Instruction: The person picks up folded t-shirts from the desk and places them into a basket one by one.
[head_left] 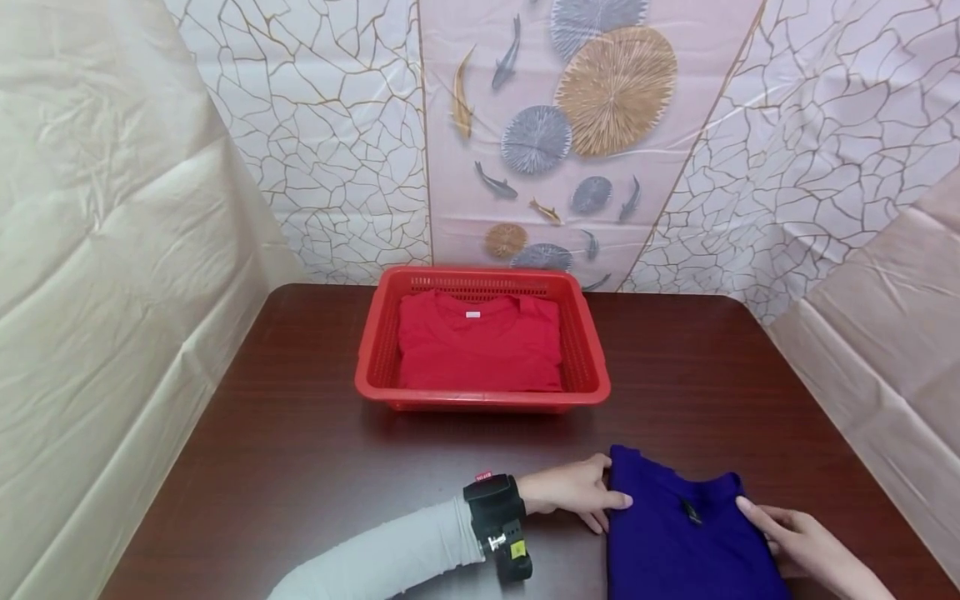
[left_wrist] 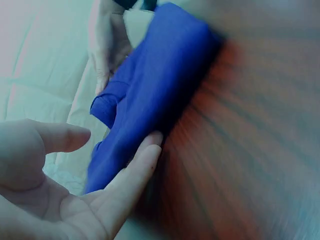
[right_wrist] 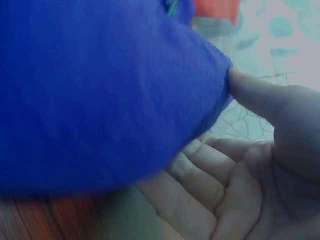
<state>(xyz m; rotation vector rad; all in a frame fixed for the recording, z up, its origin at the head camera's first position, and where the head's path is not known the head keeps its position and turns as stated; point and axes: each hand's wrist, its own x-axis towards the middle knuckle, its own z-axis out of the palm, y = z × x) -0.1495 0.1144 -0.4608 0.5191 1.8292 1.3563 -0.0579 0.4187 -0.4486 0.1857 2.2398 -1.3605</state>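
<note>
A folded blue T-shirt (head_left: 686, 542) lies at the front right of the table, its neckline and dark neck label facing up. At its left edge is my left hand (head_left: 573, 493); the fingers touch the side of the fabric. In the left wrist view, the thumb of my left hand (left_wrist: 65, 180) stands apart from the cloth. My right hand (head_left: 806, 542) holds the shirt's right edge near the collar, thumb on top. The right wrist view shows the blue cloth (right_wrist: 110, 100) between the thumb and the partly hidden fingers of my right hand (right_wrist: 240, 175).
A red plastic basket (head_left: 483, 400) stands at the back middle of the brown table (head_left: 300, 433). Inside it lies a folded red T-shirt (head_left: 480, 350) with a white label. Patterned cloth (head_left: 337, 125) hangs behind the table, and pale cloth (head_left: 112, 292) at the sides.
</note>
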